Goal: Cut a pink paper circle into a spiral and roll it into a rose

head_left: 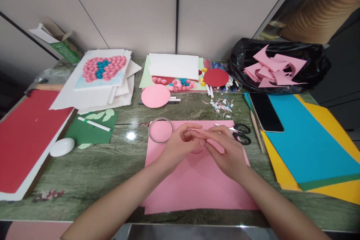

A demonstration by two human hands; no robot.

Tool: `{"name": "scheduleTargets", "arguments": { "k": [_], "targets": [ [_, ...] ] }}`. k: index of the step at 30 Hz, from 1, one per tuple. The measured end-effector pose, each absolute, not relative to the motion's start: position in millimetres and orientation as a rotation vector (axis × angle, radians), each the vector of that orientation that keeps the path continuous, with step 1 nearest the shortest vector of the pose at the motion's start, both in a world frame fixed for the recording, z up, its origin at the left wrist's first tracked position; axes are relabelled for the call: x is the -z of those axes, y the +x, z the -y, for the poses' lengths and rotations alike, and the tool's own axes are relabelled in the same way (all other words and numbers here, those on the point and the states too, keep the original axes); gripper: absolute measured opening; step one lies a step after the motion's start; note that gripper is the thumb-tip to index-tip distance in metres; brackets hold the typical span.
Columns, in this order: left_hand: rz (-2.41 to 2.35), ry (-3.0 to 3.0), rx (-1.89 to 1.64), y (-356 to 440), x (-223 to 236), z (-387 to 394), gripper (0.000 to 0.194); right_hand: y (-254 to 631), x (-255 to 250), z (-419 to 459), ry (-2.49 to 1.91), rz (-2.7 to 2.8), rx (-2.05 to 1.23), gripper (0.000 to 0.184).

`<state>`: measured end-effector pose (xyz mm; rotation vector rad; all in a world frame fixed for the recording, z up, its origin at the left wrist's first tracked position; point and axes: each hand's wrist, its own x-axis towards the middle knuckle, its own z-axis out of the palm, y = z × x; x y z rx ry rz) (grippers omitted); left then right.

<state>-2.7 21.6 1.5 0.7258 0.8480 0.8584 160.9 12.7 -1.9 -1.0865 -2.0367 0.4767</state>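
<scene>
Left hand and right hand both pinch a pink paper piece over pink sheets, grip closed on it; light, even finger pressure should avoid creasing.

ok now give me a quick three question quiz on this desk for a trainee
1. True or false: the right hand grips the scissors.
2. The round ring lies on a sheet coloured: a) blue, b) yellow, c) pink.
3. Fill in: the paper scraps sit in a black ____.

Key: 1. False; the scissors lie beyond the right hand, which meets the left hand at a small pink piece. 2. c. 3. Bag.
</scene>
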Motion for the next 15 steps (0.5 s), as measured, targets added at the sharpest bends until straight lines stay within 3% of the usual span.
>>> {"name": "scheduleTargets", "arguments": {
  "k": [15],
  "targets": [
    [-0.841, 0.759, -0.815, -0.5, -2.2, -20.7, 0.032, 160.1, 2.4, -14.0, -1.139, 1.919, -0.434, 0.048]
  ]
}}
